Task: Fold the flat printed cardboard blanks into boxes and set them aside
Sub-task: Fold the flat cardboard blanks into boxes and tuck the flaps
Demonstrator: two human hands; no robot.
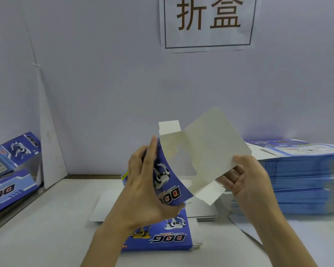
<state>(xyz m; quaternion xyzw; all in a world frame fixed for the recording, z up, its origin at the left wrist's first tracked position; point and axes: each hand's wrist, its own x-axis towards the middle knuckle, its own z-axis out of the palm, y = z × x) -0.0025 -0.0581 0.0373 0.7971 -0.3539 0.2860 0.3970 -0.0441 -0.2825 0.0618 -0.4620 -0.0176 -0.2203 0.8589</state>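
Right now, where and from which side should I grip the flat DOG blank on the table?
I'd pinch its right edge, coming from the right: the flat DOG blank lies printed-side up, its white flaps jut out clear there, while the left hand hangs over its left part.

Blue printed carton blanks in a pale, washed-out workspace.

The held carton blank (201,151) is plain off-white on its inner face and deep blue outside, printed with a white robot dog and the word DOG in white-edged letters with a red mark. The flat blank (162,237) on the off-white worktop (46,228) has the same blue print, plus a yellow robot dog. The stack of blanks (301,180) shows bands of blue edges under a blue and pale top sheet. The folded boxes (17,151) are blue with a white dog. The wall (104,83) is pale lilac-grey, and its white sign (208,38) bears brown characters inside a thin dark border.
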